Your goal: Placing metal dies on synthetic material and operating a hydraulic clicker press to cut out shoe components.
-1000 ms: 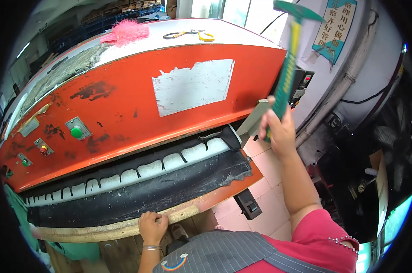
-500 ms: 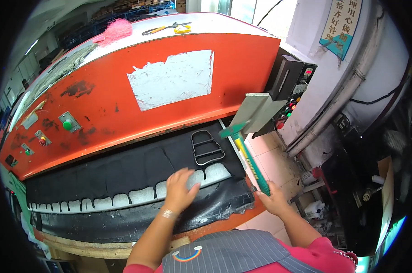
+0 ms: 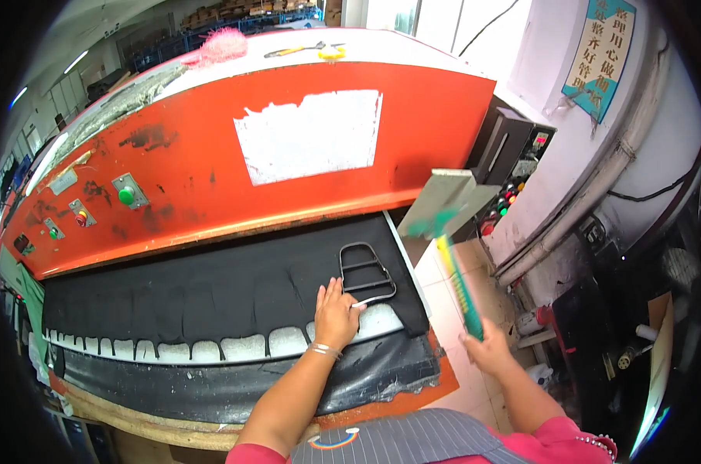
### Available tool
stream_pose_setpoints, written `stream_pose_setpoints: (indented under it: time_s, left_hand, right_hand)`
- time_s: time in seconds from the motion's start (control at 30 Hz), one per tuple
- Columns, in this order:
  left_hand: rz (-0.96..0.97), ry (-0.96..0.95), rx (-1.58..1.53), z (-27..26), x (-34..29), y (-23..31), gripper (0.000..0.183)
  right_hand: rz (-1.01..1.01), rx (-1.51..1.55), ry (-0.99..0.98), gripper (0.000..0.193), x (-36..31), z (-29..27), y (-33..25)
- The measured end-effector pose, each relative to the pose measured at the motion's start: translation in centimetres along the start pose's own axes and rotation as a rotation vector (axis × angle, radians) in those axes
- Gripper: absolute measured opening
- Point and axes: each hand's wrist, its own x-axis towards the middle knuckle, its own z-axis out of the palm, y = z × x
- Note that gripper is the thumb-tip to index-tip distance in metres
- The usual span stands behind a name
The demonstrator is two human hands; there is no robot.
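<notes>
My left hand (image 3: 336,313) lies on black cloth (image 3: 211,282), its fingers stretched out. The fingertips and thumb are at the lower left edge of a steel cutting die (image 3: 377,298), a rounded metal outline with crossbars resting on the cloth. Whether the thumb presses on the rim I cannot tell. To the right, my right hand (image 3: 488,349) is closed around the lower handle of a green and yellow hammer (image 3: 462,290). The hammer stands raised beside the cloth, head upward and blurred. Scalloped cut-outs along the cloth's near edge bare a pale grey surface (image 3: 246,348).
An orange machine beam (image 3: 188,170) with several buttons spans behind the cloth. Pliers (image 3: 292,50) and pink fluff (image 3: 221,46) lie on its top. A pale metal plate (image 3: 435,197) juts out at the right. Black sheeting (image 3: 211,387) covers the table's near side.
My left hand has moved right and forward, from above the cut edge to the die. The hammer remains in my right hand. The whole view has shifted slightly.
</notes>
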Motion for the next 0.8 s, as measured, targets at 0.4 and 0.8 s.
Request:
stream_pose_setpoints:
  time_s: [0.4,0.8]
  left_hand:
    - [0.033,0.064,-0.009,-0.5,0.0,0.3,0.021]
    - [-0.032,0.163,-0.181,0.4,-1.1,-0.4,0.021]
  right_hand:
    - [-0.023,-0.057,-0.001,0.03,2.8,2.8,0.1]
    - [-0.058,-0.278,-0.281,0.03,7.8,1.8,-9.8]
